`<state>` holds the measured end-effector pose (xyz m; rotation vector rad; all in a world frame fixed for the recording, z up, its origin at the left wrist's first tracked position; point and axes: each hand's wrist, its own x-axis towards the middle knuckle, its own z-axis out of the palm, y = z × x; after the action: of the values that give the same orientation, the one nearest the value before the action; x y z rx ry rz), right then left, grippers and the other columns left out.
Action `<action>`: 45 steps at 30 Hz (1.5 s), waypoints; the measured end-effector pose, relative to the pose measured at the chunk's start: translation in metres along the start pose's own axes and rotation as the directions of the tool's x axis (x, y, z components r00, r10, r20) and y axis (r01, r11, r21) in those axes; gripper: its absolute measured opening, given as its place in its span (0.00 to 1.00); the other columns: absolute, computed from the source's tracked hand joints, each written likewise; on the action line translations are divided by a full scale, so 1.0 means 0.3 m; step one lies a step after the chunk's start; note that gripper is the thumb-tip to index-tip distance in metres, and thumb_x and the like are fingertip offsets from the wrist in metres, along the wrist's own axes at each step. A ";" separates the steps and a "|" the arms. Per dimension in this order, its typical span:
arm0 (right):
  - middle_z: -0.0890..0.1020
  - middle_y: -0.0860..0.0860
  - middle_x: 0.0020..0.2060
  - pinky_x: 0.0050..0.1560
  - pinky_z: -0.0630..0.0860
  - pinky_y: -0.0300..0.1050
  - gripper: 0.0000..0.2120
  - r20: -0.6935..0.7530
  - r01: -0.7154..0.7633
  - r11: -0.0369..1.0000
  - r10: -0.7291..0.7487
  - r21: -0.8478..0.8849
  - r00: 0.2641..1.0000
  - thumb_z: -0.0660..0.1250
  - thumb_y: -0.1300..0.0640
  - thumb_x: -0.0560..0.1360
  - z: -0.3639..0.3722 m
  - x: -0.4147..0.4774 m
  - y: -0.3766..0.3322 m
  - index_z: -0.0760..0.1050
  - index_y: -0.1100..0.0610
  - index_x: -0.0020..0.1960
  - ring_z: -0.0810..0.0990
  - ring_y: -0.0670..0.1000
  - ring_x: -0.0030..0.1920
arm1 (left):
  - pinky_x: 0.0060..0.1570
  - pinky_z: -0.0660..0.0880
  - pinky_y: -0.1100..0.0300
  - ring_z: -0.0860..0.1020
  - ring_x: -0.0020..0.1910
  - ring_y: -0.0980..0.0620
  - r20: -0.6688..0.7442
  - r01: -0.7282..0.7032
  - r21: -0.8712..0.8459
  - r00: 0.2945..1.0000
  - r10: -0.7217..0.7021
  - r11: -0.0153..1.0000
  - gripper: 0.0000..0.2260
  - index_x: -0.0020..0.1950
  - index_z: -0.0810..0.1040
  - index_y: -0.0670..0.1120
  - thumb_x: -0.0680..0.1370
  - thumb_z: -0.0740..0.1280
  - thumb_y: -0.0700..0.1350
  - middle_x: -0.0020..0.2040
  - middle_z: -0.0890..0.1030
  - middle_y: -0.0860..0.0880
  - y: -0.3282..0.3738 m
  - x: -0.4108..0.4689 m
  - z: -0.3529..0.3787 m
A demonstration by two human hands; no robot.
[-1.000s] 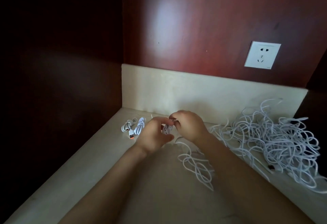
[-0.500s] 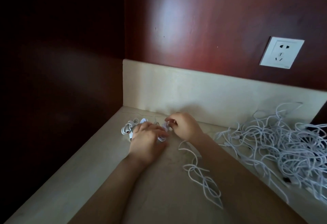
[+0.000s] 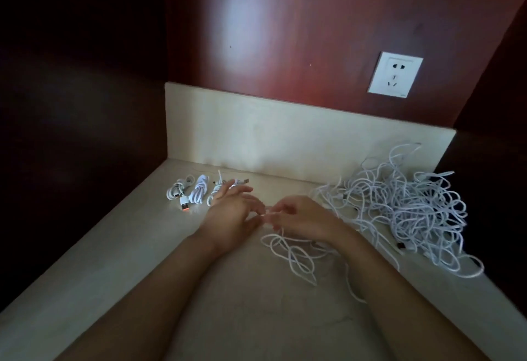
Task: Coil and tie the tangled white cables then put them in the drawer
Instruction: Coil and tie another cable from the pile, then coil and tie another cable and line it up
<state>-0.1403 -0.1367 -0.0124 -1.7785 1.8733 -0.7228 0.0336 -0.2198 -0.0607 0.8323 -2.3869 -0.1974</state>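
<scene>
Third coil down, next cable up
Three tied coils (image 3: 199, 192) lie in the counter's (image 3: 114, 260) left corner; left hand (image 3: 231, 213) loose-fingered, right hand (image 3: 301, 218) pinches a loose cable (image 3: 291, 255) beside the tangled pile (image 3: 405, 203).

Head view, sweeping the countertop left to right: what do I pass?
Coiled cable with orange-tipped plug → second coiled cable → left hand → right hand, pinching a loose cable → tangled cable pile.
</scene>
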 end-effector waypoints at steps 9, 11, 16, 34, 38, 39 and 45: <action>0.78 0.57 0.29 0.29 0.77 0.40 0.05 -0.331 0.019 0.882 0.156 0.470 0.931 0.67 0.66 0.77 -0.036 -0.115 0.037 0.81 0.62 0.45 0.77 0.44 0.25 | 0.38 0.71 0.59 0.75 0.32 0.54 -0.066 0.149 -0.485 0.976 -0.207 0.862 0.14 0.35 0.77 0.48 0.76 0.70 0.55 0.31 0.78 0.53 0.144 -0.028 -0.068; 0.76 0.57 0.29 0.28 0.80 0.41 0.05 -0.308 0.052 0.679 0.264 0.733 0.914 0.64 0.67 0.78 -0.048 -0.127 0.027 0.79 0.64 0.46 0.77 0.46 0.23 | 0.31 0.68 0.60 0.68 0.26 0.53 -0.031 0.225 -0.685 0.941 -0.337 0.693 0.14 0.34 0.74 0.47 0.79 0.68 0.48 0.28 0.70 0.47 0.187 -0.014 -0.088; 0.70 0.52 0.22 0.26 0.80 0.44 0.06 -0.252 0.121 0.396 0.300 0.910 0.920 0.64 0.63 0.79 -0.018 -0.118 0.023 0.78 0.62 0.46 0.72 0.47 0.20 | 0.20 0.55 0.69 0.58 0.20 0.59 0.211 0.372 -0.888 0.851 -0.480 0.269 0.12 0.41 0.73 0.46 0.83 0.61 0.47 0.23 0.61 0.56 0.235 -0.008 -0.111; 0.76 0.43 0.21 0.25 0.64 0.30 0.04 -0.448 0.206 0.864 0.025 0.459 0.894 0.69 0.65 0.76 0.066 -0.118 0.000 0.81 0.64 0.43 0.70 0.40 0.21 | 0.60 0.76 0.52 0.83 0.52 0.46 0.481 0.282 -0.826 0.804 -0.349 -0.488 0.18 0.34 0.71 0.46 0.83 0.56 0.46 0.56 0.82 0.41 0.187 -0.023 -0.140; 0.76 0.44 0.24 0.30 0.67 0.36 0.06 -0.356 0.203 0.910 -0.067 0.361 0.932 0.68 0.62 0.77 0.105 -0.124 -0.001 0.79 0.60 0.41 0.71 0.40 0.24 | 0.59 0.74 0.48 0.84 0.46 0.46 0.451 0.195 -0.803 0.816 -0.360 -0.563 0.15 0.43 0.74 0.46 0.84 0.54 0.47 0.48 0.84 0.44 0.207 -0.021 -0.133; 0.75 0.42 0.23 0.30 0.65 0.34 0.06 -0.321 0.206 0.923 -0.097 0.324 0.942 0.67 0.62 0.78 0.112 -0.128 -0.009 0.80 0.59 0.42 0.71 0.40 0.24 | 0.57 0.75 0.48 0.83 0.43 0.48 0.442 0.180 -0.808 0.815 -0.375 -0.561 0.13 0.44 0.75 0.46 0.84 0.55 0.47 0.44 0.83 0.47 0.211 -0.020 -0.131; 0.70 0.47 0.19 0.24 0.68 0.39 0.07 0.002 0.036 0.880 -0.041 0.473 0.999 0.66 0.60 0.78 0.121 -0.157 -0.043 0.81 0.55 0.44 0.70 0.46 0.19 | 0.31 0.72 0.64 0.66 0.28 0.55 0.365 0.135 -0.882 0.802 -0.473 -0.452 0.09 0.44 0.71 0.49 0.82 0.56 0.44 0.35 0.71 0.51 0.184 -0.019 -0.130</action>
<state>-0.1039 -0.0924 -0.0329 -1.4974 1.4864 -1.0766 0.0312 -0.1707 -0.0142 0.4801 -0.6763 -1.9817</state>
